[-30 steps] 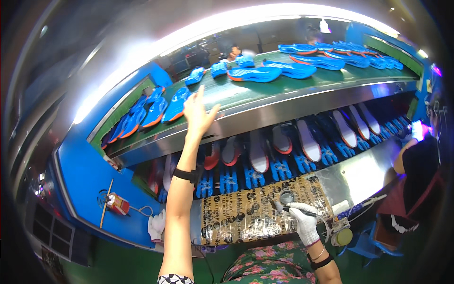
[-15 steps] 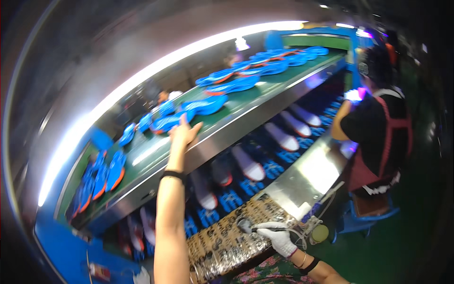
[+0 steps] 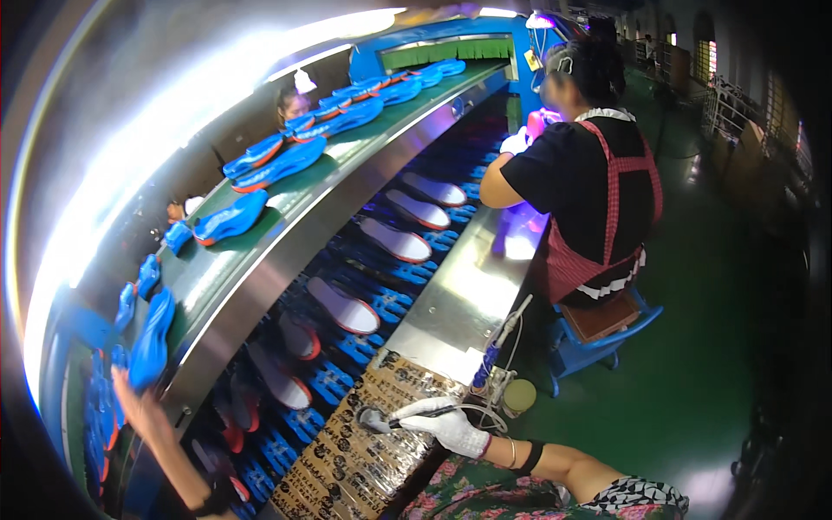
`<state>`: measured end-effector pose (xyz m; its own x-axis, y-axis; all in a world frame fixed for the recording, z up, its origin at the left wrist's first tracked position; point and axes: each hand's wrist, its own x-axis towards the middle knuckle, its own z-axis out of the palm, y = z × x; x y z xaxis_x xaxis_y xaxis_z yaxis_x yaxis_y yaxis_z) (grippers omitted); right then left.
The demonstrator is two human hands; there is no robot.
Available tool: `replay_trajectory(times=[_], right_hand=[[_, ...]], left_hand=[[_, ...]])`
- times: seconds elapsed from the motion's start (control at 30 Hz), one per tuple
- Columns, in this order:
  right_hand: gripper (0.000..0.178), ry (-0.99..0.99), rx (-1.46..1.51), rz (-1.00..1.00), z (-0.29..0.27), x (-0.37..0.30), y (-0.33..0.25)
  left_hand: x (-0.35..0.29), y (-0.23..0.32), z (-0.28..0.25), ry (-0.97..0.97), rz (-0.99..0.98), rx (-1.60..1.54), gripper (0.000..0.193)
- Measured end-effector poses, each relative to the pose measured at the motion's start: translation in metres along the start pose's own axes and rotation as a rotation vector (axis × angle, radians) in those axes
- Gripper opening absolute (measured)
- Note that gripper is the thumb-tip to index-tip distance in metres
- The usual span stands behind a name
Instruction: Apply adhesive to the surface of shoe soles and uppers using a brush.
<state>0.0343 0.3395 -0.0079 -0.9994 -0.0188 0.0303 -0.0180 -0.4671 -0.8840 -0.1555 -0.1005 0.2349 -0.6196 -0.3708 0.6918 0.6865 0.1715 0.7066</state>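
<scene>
— What's the right hand (image 3: 448,426) got hold of?
— It wears a white glove and its fingers are closed around the dark handle of a small brush (image 3: 381,420). The round, greyish head of the brush rests on the printed cardboard sheet (image 3: 347,459) that covers the near edge of the workbench.
— And the left hand (image 3: 139,409)?
— Bare, reaching up toward the upper belt (image 3: 260,234), fingers spread apart and gripping nothing. It's blurred, right by a blue shoe sole (image 3: 152,340) lying on that green belt, but I can't tell whether it touches the sole.
— What else is on the belts?
— More blue soles with orange edges run along the upper belt, spaced apart, all the way to the blue tunnel (image 3: 442,43) at the far end. Below it, a lower track (image 3: 381,286) carries pale insoles with red rims on blue holders.
— Anything beside the brush?
— Just to its right stand a blue-handled tool (image 3: 490,364) with a hose and a small round pot (image 3: 518,396). Past them the bench is bare steel (image 3: 459,295).
— Anyone nearby?
— A co-worker (image 3: 589,191) in a black shirt and red checked apron sits on a blue stool (image 3: 607,334) further along, white-gloved hands up at the bench under a purple light
</scene>
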Motion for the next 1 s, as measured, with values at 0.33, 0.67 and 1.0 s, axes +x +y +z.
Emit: replay_trajectory(times=[0.33, 0.67, 1.0], right_hand=[[0.019, 0.142, -0.181, -0.038, 0.007, 0.030, -0.002], [0.018, 0.353, 0.019, 0.155, 0.010, 0.074, 0.019], [0.019, 0.253, 0.062, 0.099, 0.033, 0.115, 0.025]], left_hand=[[-0.151, 0.006, -0.008, 0.192, -0.429, -0.061, 0.061], [-0.313, -0.075, -0.032, 0.160, -1.160, -0.517, 0.075], [-0.330, -0.082, 0.041, 0.433, -1.543, -0.463, 0.088]])
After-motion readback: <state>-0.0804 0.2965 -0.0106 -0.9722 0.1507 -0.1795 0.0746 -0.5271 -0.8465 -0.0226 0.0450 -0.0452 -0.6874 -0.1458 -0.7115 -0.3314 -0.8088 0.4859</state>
